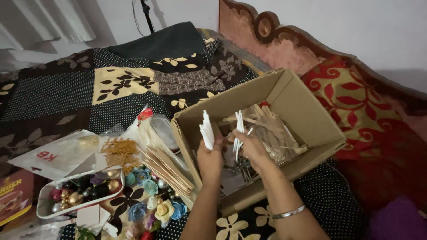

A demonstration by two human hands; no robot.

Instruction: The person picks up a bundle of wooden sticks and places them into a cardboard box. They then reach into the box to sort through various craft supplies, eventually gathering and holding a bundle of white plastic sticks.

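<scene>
Inside the brown cardboard box (289, 102), left hand (210, 160) and right hand (251, 149) each clench white plastic sticks (207, 129).

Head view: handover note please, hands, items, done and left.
Left hand: over the cardboard box, shut on a bunch of white sticks.
Right hand: inside the box, fingers pinching a few more white sticks.
In the box: wooden sticks in a clear bag.
Left of the box: stack of flat wooden sticks, tray of beads, fabric flowers.
Done: two bunches lifted. Left: other box contents untouched.
</scene>
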